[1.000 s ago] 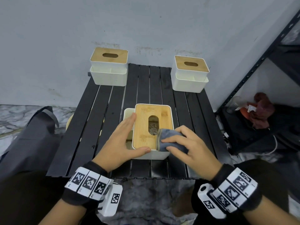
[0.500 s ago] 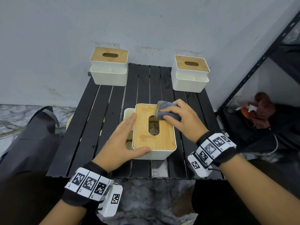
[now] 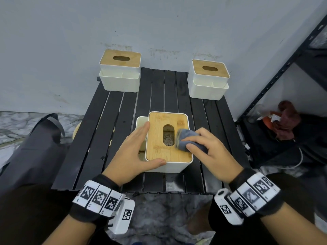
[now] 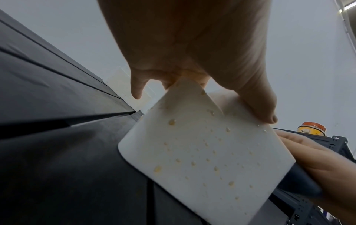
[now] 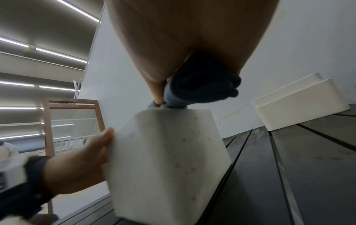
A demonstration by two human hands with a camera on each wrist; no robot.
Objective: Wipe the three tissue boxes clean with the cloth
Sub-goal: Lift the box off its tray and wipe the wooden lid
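The near tissue box [image 3: 159, 135], white with a bamboo lid, stands at the table's front centre. My left hand [image 3: 136, 151] braces its left side, fingers straight along the lid edge and thumb across the near corner. My right hand [image 3: 205, 149] grips a folded grey cloth [image 3: 185, 138] and presses it on the lid, just right of the slot. In the left wrist view the box's white side [image 4: 202, 152] carries yellowish droplets. From the right wrist, the cloth [image 5: 200, 89] sits on the box's top edge [image 5: 167, 159]. Two more boxes stand at back left [image 3: 120, 71] and back right [image 3: 208, 78].
The black slatted table [image 3: 120, 121] backs onto a grey wall. A black metal shelf [image 3: 276, 76] stands at the right with a dark red rag [image 3: 286, 121] on its lower level. A dark bag [image 3: 35, 142] lies on the floor to the left.
My right hand swept the cloth from the lid's near right corner up to its far edge, then back to the middle right. The left hand and the box have stayed put.
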